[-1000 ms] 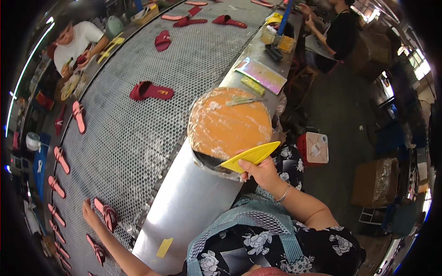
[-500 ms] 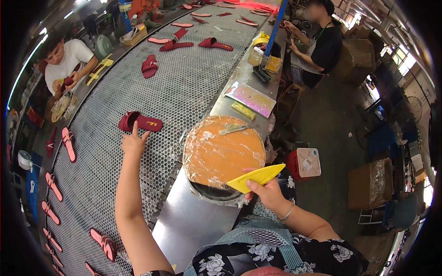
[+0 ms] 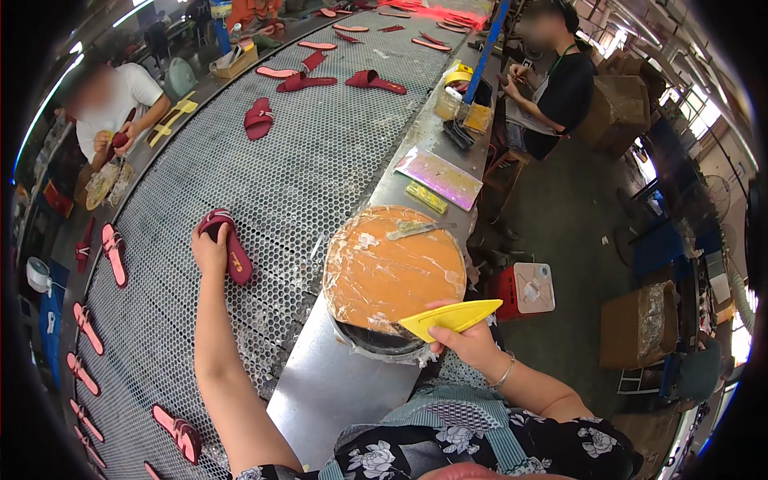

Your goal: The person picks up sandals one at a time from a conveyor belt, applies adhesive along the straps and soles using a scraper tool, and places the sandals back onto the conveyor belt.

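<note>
On the mesh-topped line to my left, my left hand (image 3: 210, 253) grips a dark red slide sandal (image 3: 238, 261) by its strap end, thumb at the foot opening. The sandal lies at a slant, with its heel end toward me. My right hand (image 3: 470, 344) pinches a flat yellow pointed piece (image 3: 458, 315), like a scraper or folded sheet, between thumb and fingers. Just beyond that piece sits a round orange-topped tub (image 3: 392, 268), smeared with whitish residue. A small flat blade-like tool (image 3: 419, 230) lies on its top.
More dark red sandals (image 3: 258, 119) and pink soles (image 3: 114, 254) lie along the mesh surface (image 3: 320, 144). A shiny iridescent sheet (image 3: 440, 178) and a yellow block (image 3: 426, 197) rest on the metal ledge. A red box (image 3: 524, 290) stands at right. Two people work nearby.
My left hand has gone from pointing at the sandal to gripping it. The sandal has turned, its heel end swinging toward me. My right hand still holds the yellow piece.
</note>
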Available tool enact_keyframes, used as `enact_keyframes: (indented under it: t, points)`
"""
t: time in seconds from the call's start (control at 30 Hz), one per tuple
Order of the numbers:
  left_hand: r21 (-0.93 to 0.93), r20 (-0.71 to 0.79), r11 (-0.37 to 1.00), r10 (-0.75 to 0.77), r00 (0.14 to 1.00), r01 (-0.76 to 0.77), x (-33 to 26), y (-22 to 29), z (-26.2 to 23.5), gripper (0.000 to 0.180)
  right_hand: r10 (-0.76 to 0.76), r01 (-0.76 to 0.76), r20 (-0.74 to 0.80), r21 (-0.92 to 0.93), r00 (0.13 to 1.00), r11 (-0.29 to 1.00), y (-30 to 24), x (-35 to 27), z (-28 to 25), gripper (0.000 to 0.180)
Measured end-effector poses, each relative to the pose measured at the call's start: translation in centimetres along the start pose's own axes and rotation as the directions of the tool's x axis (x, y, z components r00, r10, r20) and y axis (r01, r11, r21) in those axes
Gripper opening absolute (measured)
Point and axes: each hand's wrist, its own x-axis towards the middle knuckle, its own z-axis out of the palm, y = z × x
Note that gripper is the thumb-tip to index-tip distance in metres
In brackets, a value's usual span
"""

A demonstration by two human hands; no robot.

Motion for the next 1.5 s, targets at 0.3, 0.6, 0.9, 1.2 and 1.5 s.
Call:
enact_keyframes:
  t: [0.3, 0.6, 0.9, 1.2, 1.5]
  points:
    - [-0.735, -0.123, 0.673, -0.009, 0.992, -0.086, -31.5, 3.3, -12.6, 0.058, -0.091, 0.084, 0.067, 0.090, 0.994, 0.992, 3.9, -13.8, -3.0, 0.027]
    - [-0.463, 0.090, 0.885, 0.096, 0.991, -0.043, -65.9, 14.5, -22.0, 0.059, -0.067, 0.048, 0.085, 0.204, 0.994, 0.978, 2.8, -27.5, -14.0, 0.033]
    - [-0.390, 0.047, 0.921, 0.041, 0.998, -0.019, -70.7, 27.1, -21.0, 0.066, -0.067, 0.012, 0.197, 0.267, 0.978, 0.964, -2.1, -31.1, -27.4, 0.026]
    - [-0.333, 0.061, 0.942, 0.070, 0.996, -0.046, -69.1, 24.9, -16.1, 0.076, -0.029, -0.041, 0.304, 0.223, 0.952, 0.974, 1.4, -27.2, -27.8, 0.026]
    - [-0.377, 0.066, 0.923, 0.110, 0.992, -0.077, -65.3, 22.2, -16.1, 0.058, -0.053, -0.003, 0.277, 0.201, 0.959, 0.980, 1.1, -25.3, -24.6, 0.027]
